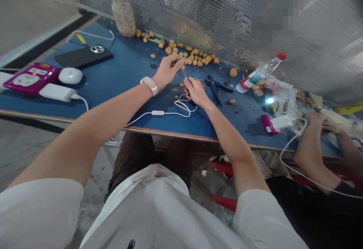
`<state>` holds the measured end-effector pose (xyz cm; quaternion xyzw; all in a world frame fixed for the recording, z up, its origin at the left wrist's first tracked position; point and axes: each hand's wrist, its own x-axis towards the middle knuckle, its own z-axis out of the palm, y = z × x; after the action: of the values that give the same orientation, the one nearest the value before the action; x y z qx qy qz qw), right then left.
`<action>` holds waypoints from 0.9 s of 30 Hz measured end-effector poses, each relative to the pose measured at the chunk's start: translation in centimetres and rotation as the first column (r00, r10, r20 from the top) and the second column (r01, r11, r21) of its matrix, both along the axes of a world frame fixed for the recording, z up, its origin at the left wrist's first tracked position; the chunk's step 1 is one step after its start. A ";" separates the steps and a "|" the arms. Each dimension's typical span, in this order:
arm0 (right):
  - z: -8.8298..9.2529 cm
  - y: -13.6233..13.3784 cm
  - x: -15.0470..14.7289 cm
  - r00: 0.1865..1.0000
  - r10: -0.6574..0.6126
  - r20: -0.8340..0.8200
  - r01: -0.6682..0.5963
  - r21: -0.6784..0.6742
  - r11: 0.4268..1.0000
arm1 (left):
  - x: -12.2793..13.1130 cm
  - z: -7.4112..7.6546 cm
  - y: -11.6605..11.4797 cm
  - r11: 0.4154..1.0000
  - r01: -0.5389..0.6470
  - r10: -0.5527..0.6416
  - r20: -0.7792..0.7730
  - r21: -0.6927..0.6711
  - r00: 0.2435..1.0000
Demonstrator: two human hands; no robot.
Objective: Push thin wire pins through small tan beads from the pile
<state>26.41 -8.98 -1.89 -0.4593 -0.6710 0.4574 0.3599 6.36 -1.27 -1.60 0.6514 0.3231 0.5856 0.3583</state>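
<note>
- The left hand (168, 70), with a pale wristband (149, 84), reaches over the blue table (127, 71). Its thumb and forefinger pinch a small tan ball (182, 67).
- The right hand (195, 91) rests on the table just beside it, fingers curled tight around a thin stick (184, 75) that points up towards the ball.
- A white cable (181, 107) loops under the right hand.
- A heap of tan balls (195, 55) lies just behind, against the perforated metal screen (232, 22).
- Blue-handled pliers (215, 87) lie beside the right hand, and a plastic bottle (259, 74) lies further right.
- A co-worker's hands (319, 122) are at the table's right end.
</note>
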 end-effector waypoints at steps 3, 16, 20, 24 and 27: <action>0.1 0.0 0.0 1.000 -0.004 0.000 0.004 -0.011 1.000 | -0.1 0.0 0.0 1.000 -0.007 0.007 -0.009 0.006 1.000; 0.1 -0.2 -0.1 1.000 -0.009 0.021 0.009 0.006 1.000 | -0.2 -1.0 0.9 1.000 -0.012 0.012 0.004 0.009 1.000; 0.6 -0.4 -0.4 1.000 -0.009 0.019 0.009 0.003 1.000 | 0.0 -1.1 0.7 1.000 0.000 0.000 -0.002 0.000 1.000; 0.9 -0.7 -0.6 1.000 -0.012 0.010 0.012 -0.011 1.000 | -0.1 -0.8 0.6 1.000 -0.008 0.008 0.007 -0.015 1.000; 1.0 -0.9 -0.7 1.000 -0.029 0.006 0.029 -0.033 0.999 | -0.1 -0.2 0.1 1.000 -0.006 0.006 0.022 -0.024 1.000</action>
<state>25.74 -9.85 -0.85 -0.4764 -0.6575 0.4618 0.3569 6.29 -1.16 -1.82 0.6398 0.3280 0.5898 0.3677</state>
